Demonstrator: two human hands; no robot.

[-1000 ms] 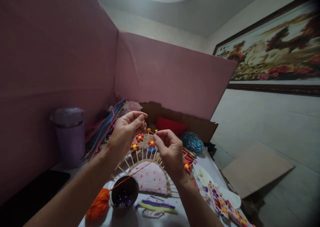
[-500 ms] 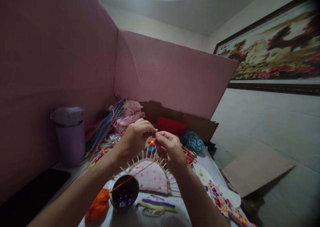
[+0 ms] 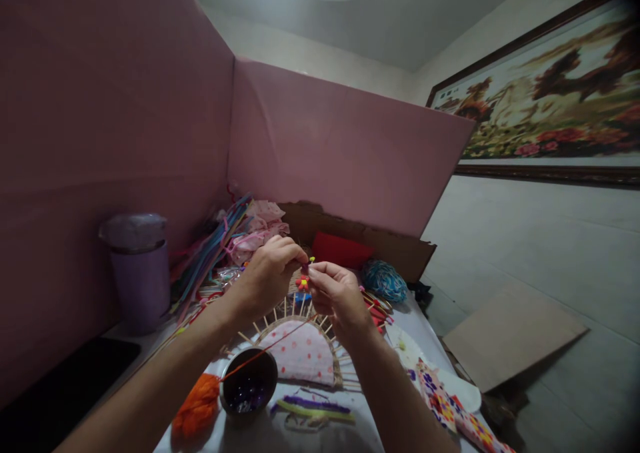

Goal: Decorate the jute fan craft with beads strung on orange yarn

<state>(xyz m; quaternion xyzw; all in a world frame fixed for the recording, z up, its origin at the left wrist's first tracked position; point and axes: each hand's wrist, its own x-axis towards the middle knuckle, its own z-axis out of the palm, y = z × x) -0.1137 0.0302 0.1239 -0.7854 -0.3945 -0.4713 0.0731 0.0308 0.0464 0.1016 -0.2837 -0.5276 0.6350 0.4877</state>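
Note:
My left hand [image 3: 270,274] and my right hand [image 3: 335,293] meet fingertip to fingertip above a woven half-round frame [image 3: 300,346] of wooden sticks with a pink dotted cloth centre. Both hands pinch at a thin orange thread [image 3: 265,350] and something tiny with a yellow-green tip; I cannot make out which hand holds which. The thread runs down past a dark bowl of purple beads [image 3: 249,388] to an orange yarn bundle [image 3: 197,406]. Red and yellow bead flowers [image 3: 301,282] sit on the frame just below my fingers.
A purple lidded bin [image 3: 137,266] stands at left by the pink partition [image 3: 345,153]. Pipe cleaners [image 3: 213,250], pink cloth, a red cushion [image 3: 343,250], blue yarn [image 3: 384,281] and a cardboard box [image 3: 400,253] lie behind. Beaded pieces [image 3: 450,416] lie at right.
My left hand came down from its raised pinch and closed in on my right hand. Both now meet above the frame and cover most of the bead flowers.

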